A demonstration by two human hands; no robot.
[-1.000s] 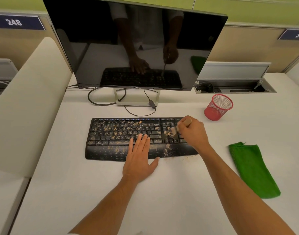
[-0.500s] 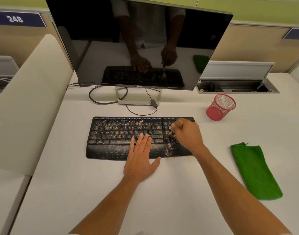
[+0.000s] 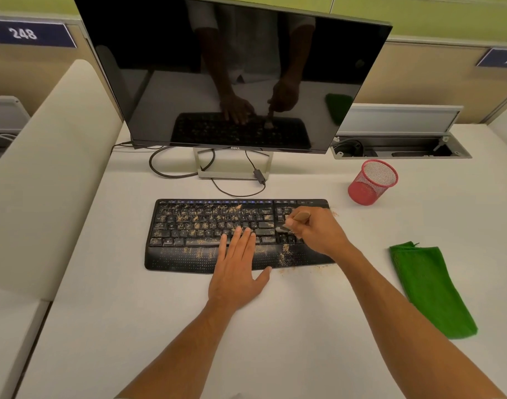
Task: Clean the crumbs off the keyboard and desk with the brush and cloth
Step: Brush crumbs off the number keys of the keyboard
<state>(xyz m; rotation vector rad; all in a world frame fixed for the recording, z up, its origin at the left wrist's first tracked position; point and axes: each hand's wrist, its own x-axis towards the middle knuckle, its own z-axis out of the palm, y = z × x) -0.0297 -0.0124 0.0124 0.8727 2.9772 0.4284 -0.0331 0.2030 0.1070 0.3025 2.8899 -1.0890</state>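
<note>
Head camera view of a white desk (image 3: pixel 275 326). A black keyboard (image 3: pixel 189 226), speckled with tan crumbs (image 3: pixel 284 254), lies in front of a dark monitor (image 3: pixel 232 67). The left hand (image 3: pixel 239 272) rests flat, fingers straight, on the keyboard's front edge. The right hand (image 3: pixel 318 231) grips a wooden-handled brush (image 3: pixel 296 220) over the number pad. A green cloth (image 3: pixel 430 289) lies well right, near a red mesh cup (image 3: pixel 371 182).

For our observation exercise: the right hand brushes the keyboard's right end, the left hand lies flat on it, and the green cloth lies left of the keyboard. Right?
Not quite. In the head view the green cloth lies right of the keyboard. The right hand and left hand are as stated.
</note>
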